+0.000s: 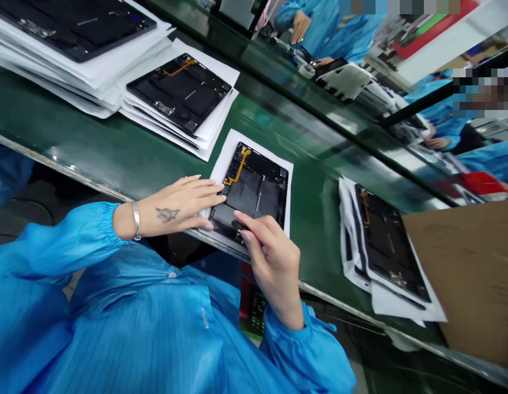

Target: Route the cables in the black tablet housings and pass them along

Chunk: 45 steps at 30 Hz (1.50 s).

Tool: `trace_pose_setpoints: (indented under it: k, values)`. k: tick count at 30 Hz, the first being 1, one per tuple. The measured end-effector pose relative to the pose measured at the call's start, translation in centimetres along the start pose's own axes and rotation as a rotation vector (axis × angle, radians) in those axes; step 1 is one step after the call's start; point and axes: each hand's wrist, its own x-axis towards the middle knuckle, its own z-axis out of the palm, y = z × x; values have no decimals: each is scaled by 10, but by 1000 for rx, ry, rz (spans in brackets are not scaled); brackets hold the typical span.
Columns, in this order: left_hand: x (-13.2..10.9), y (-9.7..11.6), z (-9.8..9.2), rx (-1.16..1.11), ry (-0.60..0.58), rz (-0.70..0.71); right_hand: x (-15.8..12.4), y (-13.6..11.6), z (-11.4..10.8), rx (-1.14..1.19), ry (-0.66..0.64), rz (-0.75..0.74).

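One tablet (254, 190) lies under fingertips of the left hand (174, 209), spread apart, and right hand (275, 261), nearly together, grip unclear.

blue smock (126, 339), bright, thin cloth, slight sheen. fine darker stripes run down the front. one small pale button (171, 274) at the upper chest. below it a seam line, could be a pocket edge, can't tell; small light slit-like mark (205, 317) next to it. left sleeve (57, 235) and right sleeve (303, 350) same blue, long, loose, creased. left cuff (108, 216) gathered, elastic look, ruffled edge. right cuff (305, 323) gathered too, with a little strip of blue cloth (330, 327) sticking out. both hands bare. left hand (188, 200): dark tattoo (167, 214) on the back, shape too small to read. silver bangle (136, 220), flat band, on that wrist. right hand (274, 257): plain, unmarked where visible.
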Motion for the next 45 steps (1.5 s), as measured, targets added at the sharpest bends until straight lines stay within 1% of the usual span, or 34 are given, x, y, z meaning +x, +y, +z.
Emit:
trace_pose_setpoints:
  k: [5, 11, 15, 21, 26, 33, 40, 45]
  values:
    - [2, 3, 1, 21, -9, -7, 1, -1, 7, -75, -76, -32]
    - [3, 7, -1, 22, -9, -33, 0, -3, 10, -135, -58, -53]
    - [3, 9, -1, 34, 0, -36, -1, -1, 13, -138, -77, -98]
    - [3, 10, 1, 48, 12, -35, 0, 3, 15, -158, -45, -154]
    - [3, 9, 2, 62, 22, -30, -1, 8, 17, -274, -64, -167]
    - [3, 8, 3, 50, 16, -31, 1, 7, 19, -266, -74, -171]
    - [3, 8, 3, 33, 22, -33, 4, 2, 19, -281, -118, -161]
    - [3, 9, 3, 32, 17, -38, 6, -1, 17, -315, -154, -193]
